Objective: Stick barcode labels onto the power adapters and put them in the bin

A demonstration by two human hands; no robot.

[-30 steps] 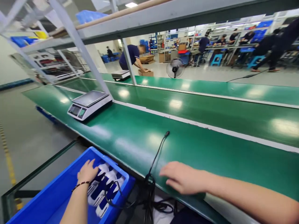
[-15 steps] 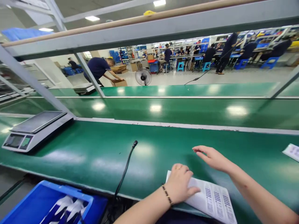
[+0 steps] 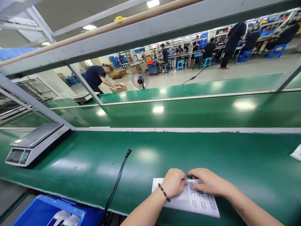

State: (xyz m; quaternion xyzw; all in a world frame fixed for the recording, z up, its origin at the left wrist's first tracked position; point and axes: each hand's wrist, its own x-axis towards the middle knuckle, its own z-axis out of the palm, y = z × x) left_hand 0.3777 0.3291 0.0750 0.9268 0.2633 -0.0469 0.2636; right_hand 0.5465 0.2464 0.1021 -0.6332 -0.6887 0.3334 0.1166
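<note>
A white sheet of printed labels lies at the front of the green bench, its printed columns on the right half. My left hand, with a beaded bracelet at the wrist, is closed over the sheet's upper edge, fingertips curled at the first label column. Close beside it, my right hand reaches in from the right. Its thumb is over the labels and its bent fingers are by the top edge, with a gap between thumb and fingers. Whether a label is lifted between the hands is hidden.
A black cable runs over the bench's front edge. At left stands a weighing scale; below it is a blue bin with white-and-blue items. Another paper lies far right. A metal frame bar crosses overhead. A person bends over a carton beyond.
My right hand has come down and left onto the sheet, beside my left hand. The sheet now lies straighter, and my left fingers are curled more tightly. The view has tilted.
</note>
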